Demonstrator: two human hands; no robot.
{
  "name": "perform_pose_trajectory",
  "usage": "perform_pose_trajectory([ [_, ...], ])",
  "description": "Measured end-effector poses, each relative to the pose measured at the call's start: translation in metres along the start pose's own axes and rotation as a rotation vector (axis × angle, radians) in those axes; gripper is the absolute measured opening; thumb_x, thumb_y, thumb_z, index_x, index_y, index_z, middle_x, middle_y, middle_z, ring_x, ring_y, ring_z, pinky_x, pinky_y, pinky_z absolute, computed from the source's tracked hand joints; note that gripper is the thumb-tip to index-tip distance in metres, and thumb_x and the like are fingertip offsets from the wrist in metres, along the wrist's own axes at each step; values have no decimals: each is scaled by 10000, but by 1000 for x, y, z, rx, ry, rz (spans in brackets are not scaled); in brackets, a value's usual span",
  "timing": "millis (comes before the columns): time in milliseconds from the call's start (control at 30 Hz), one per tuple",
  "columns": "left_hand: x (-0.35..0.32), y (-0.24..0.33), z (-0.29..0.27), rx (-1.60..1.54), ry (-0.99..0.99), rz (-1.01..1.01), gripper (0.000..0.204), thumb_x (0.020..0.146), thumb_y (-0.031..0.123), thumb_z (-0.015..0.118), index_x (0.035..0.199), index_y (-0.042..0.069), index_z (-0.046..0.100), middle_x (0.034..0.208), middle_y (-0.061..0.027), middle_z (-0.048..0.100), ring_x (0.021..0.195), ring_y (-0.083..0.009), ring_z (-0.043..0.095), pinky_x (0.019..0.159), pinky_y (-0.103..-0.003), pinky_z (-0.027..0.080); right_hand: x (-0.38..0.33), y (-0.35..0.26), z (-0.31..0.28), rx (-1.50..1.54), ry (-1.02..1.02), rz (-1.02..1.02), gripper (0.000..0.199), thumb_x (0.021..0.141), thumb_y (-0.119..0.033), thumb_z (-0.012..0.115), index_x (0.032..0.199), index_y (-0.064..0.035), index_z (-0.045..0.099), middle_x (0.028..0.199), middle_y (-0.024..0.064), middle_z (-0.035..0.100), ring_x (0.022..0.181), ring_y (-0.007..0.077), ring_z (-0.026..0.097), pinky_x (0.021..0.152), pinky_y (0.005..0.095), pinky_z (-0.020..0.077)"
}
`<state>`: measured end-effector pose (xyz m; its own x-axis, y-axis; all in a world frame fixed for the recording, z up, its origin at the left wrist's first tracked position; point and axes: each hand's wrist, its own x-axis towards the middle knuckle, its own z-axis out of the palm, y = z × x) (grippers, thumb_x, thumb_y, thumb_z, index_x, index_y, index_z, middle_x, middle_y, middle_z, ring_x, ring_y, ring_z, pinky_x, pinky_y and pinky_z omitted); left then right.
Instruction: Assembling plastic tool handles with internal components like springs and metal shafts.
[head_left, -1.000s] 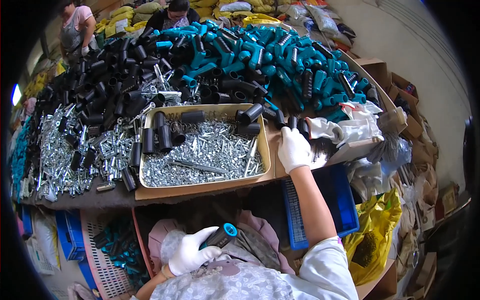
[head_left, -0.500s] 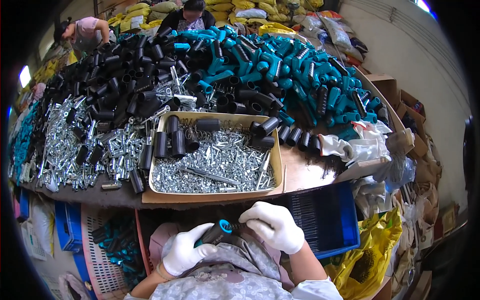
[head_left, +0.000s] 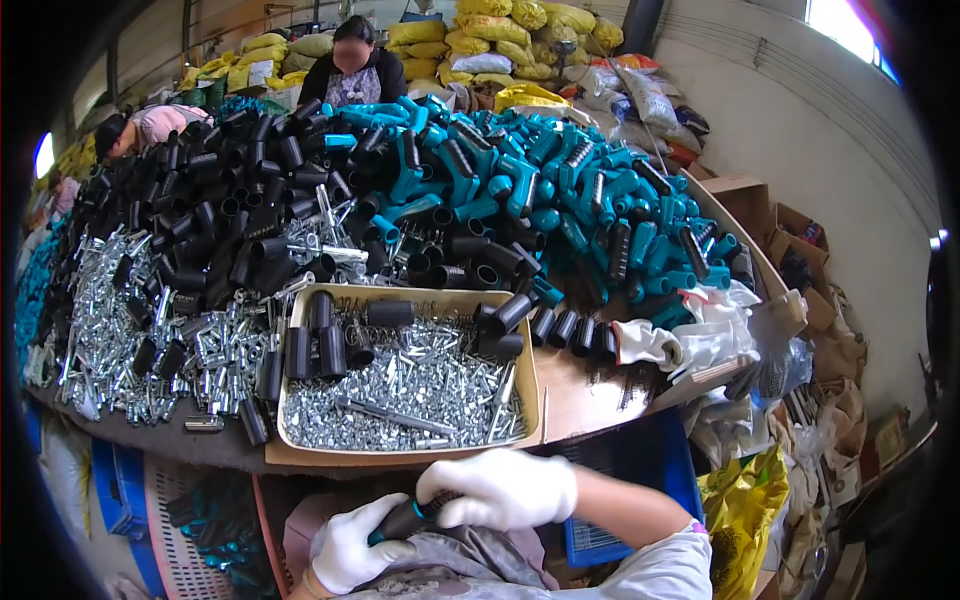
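Note:
My left hand [head_left: 350, 548], in a white glove, is wrapped round a black and teal plastic tool handle [head_left: 400, 522] held at a slant above my lap. Over the handle's open end lies my gloved right hand [head_left: 505, 490], fingers closed on a dark coil spring [head_left: 441, 502]. Much of the spring is covered by the fingers, and how far it sits inside the handle cannot be made out. Just beyond my hands, a cream tray [head_left: 536, 400] on the bench holds small metal parts, springs and black sleeves [head_left: 332, 350].
Black sleeves [head_left: 200, 215] and teal handles [head_left: 570, 190] are heaped across the bench, with metal pins [head_left: 110, 330] at left. White gloves [head_left: 710, 330] lie at right. Below are a blue crate [head_left: 690, 465], a pink basket [head_left: 165, 520] and a yellow bag [head_left: 745, 510]. A co-worker [head_left: 355, 75] sits opposite.
My right hand has moved left and closed over the handle's mouth with the spring. The view has tilted up slightly, and the person in pink at far left has bent lower.

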<state>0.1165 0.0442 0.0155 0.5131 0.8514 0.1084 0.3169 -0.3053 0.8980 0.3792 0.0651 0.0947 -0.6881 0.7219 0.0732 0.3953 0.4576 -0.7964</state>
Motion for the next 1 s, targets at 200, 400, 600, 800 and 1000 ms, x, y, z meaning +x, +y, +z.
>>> perform_pose_trajectory([
  [200, -1, 7, -4, -99, 64, -7, 821, 779, 647, 749, 1238, -22, 623, 953, -116, 721, 875, -174, 702, 798, -306, 533, -30, 117, -205, -999, 1222, 563, 327, 891, -259, 656, 1158, -70, 648, 1064, 189, 689, 994, 397, 652, 869, 447, 517],
  [400, -1, -2, -7, -17, -14, -43, 747, 820, 569, 762, 1262, -13, 608, 953, -121, 717, 866, -165, 691, 790, -309, 528, -33, 164, -238, -810, 1085, 1169, 891, 838, -292, 708, 1553, -64, 228, 1140, 226, 699, 1048, 375, 689, 919, 442, 519],
  [600, -5, 5, -12, -45, -7, 13, 652, 840, 531, 743, 1298, 87, 611, 948, -158, 727, 881, -323, 736, 747, -354, 561, -36, 178, -236, -645, 1262, 873, 773, 786, -250, 654, 1487, -68, 385, 1194, 251, 671, 1115, 413, 647, 977, 446, 489],
  [800, -11, 20, -8, -88, -37, 112, 664, 826, 471, 783, 1287, 26, 608, 962, -190, 719, 896, -315, 740, 778, -341, 555, -48, 131, -200, 7, 1045, 741, 690, 811, -266, 648, 1457, -118, 458, 1065, 107, 662, 858, 196, 659, 682, 353, 569],
  [1000, -36, 2, -17, -50, 74, 28, 646, 819, 525, 764, 1252, 62, 635, 873, -187, 708, 851, -381, 716, 717, -373, 542, -63, 62, -82, 780, 1077, -117, 546, 1009, -322, 528, 1478, -83, 382, 982, 177, 648, 748, 270, 665, 625, 388, 582],
])
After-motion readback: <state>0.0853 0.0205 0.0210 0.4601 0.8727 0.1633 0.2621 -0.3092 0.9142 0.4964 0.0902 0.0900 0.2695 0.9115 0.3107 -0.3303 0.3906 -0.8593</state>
